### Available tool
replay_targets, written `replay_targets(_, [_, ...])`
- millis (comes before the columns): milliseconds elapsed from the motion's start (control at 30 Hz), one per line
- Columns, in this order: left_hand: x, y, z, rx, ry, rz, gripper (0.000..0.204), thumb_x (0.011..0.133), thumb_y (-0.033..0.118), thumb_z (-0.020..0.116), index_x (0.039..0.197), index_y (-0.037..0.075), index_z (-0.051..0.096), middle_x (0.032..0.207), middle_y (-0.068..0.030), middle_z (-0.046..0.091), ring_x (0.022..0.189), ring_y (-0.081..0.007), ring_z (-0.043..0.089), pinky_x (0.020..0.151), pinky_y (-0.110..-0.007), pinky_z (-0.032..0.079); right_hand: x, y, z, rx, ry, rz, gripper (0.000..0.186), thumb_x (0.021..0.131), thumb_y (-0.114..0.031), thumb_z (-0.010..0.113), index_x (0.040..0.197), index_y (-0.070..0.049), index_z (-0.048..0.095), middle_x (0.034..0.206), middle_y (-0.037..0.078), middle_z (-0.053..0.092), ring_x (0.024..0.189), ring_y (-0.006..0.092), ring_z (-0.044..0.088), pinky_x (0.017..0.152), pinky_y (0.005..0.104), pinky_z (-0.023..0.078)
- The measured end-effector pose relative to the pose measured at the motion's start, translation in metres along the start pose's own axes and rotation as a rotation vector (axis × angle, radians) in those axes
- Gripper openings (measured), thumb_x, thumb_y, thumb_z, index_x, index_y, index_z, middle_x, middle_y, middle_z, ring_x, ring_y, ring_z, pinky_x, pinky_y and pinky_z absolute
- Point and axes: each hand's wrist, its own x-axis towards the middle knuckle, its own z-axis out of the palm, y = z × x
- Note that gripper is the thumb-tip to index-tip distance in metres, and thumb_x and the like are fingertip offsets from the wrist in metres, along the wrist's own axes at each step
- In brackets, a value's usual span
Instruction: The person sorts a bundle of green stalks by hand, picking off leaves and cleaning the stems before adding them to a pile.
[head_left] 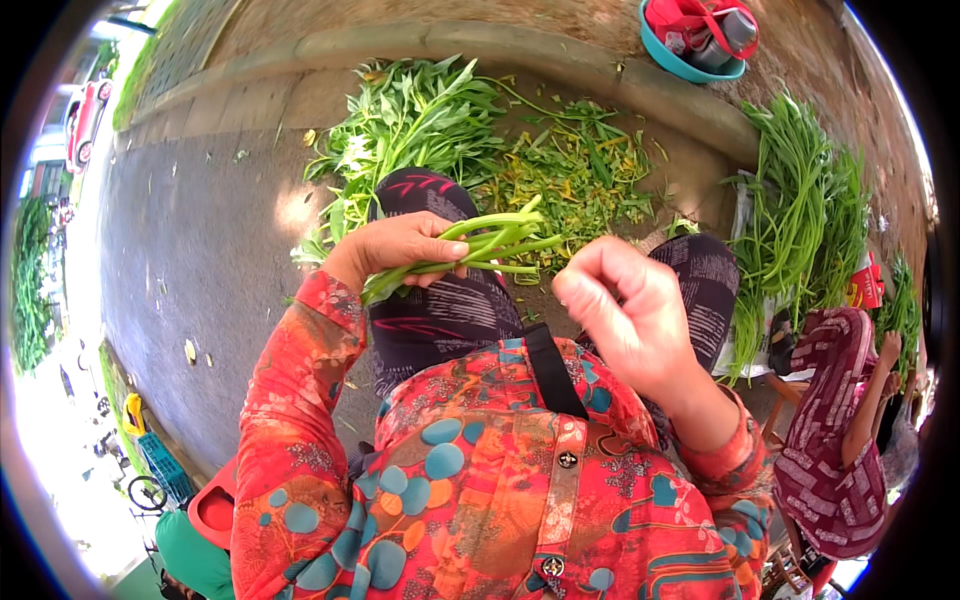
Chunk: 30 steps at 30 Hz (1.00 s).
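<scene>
My left hand is wrapped round a small bunch of water spinach stems above my left knee. The cut-looking pale ends point to the right, and the other ends pass under my wrist. My right hand is raised over my right thigh, apart from the bunch, with its fingers curled in. Whether anything sits in its pinch cannot be made out. Beyond my left knee lies a big heap of leafy water spinach on the ground. Loose green and yellowed leaves are scattered between my knees and the kerb.
A concrete kerb curves across the far side. Behind it stands a blue basin with a red bag and a flask. More long greens are piled at right, near another person in a maroon patterned garment. Someone in green is at lower left.
</scene>
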Motion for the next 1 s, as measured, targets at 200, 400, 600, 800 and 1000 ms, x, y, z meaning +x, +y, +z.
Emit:
replay_targets(200, [0.004, 0.002, 0.008, 0.058, 0.043, -0.017, 0.036, 0.089, 0.036, 0.062, 0.089, 0.000, 0.063, 0.055, 0.0004, 0.053, 0.043, -0.0055, 0.047, 0.039, -0.019, 0.037, 0.012, 0.065, -0.010, -0.216, 0.293, -0.047, 0.010, 0.088, -0.003, 0.056, 0.095, 0.001, 0.062, 0.078, 0.006, 0.059, 0.069, 0.0097, 0.054, 0.062, 0.0244, 0.045])
replay_targets(400, [0.004, 0.003, 0.015, 0.124, 0.093, -0.025, 0.034, 0.089, 0.036, 0.062, 0.090, 0.002, 0.064, 0.056, 0.0022, 0.053, 0.045, -0.0045, 0.048, 0.041, -0.018, 0.037, 0.011, 0.076, -0.002, -0.103, 0.250, 0.114, 0.012, 0.085, -0.005, 0.061, 0.095, 0.002, 0.064, 0.084, 0.006, 0.060, 0.072, 0.0097, 0.056, 0.066, 0.0232, 0.046])
replay_targets(600, [0.004, 0.008, 0.026, 0.211, 0.159, -0.060, 0.031, 0.088, 0.037, 0.064, 0.093, 0.006, 0.065, 0.056, 0.0030, 0.052, 0.047, -0.0043, 0.049, 0.041, -0.019, 0.037, 0.006, 0.076, 0.005, -0.016, 0.225, 0.184, 0.014, 0.087, -0.008, 0.062, 0.095, 0.004, 0.064, 0.081, 0.002, 0.060, 0.071, 0.0062, 0.055, 0.065, 0.0215, 0.046])
replay_targets(800, [0.003, 0.012, 0.041, 0.324, 0.284, -0.069, 0.029, 0.086, 0.036, 0.066, 0.097, 0.008, 0.066, 0.058, 0.0039, 0.052, 0.049, -0.0049, 0.048, 0.046, -0.020, 0.038, 0.002, 0.083, 0.006, 0.038, 0.221, 0.267, 0.016, 0.089, -0.008, 0.060, 0.099, 0.003, 0.064, 0.072, -0.004, 0.057, 0.066, 0.0025, 0.050, 0.058, 0.0191, 0.042])
replay_targets(1000, [0.001, -0.005, 0.055, 0.685, 0.565, 0.203, 0.030, 0.086, 0.033, 0.067, 0.096, 0.005, 0.065, 0.063, -0.0054, 0.059, 0.056, -0.0146, 0.054, 0.056, -0.031, 0.045, 0.000, 0.086, 0.009, 0.226, 0.250, 0.338, 0.016, 0.092, -0.012, 0.057, 0.097, 0.001, 0.065, 0.073, -0.003, 0.057, 0.062, 0.0015, 0.047, 0.054, 0.0169, 0.039])
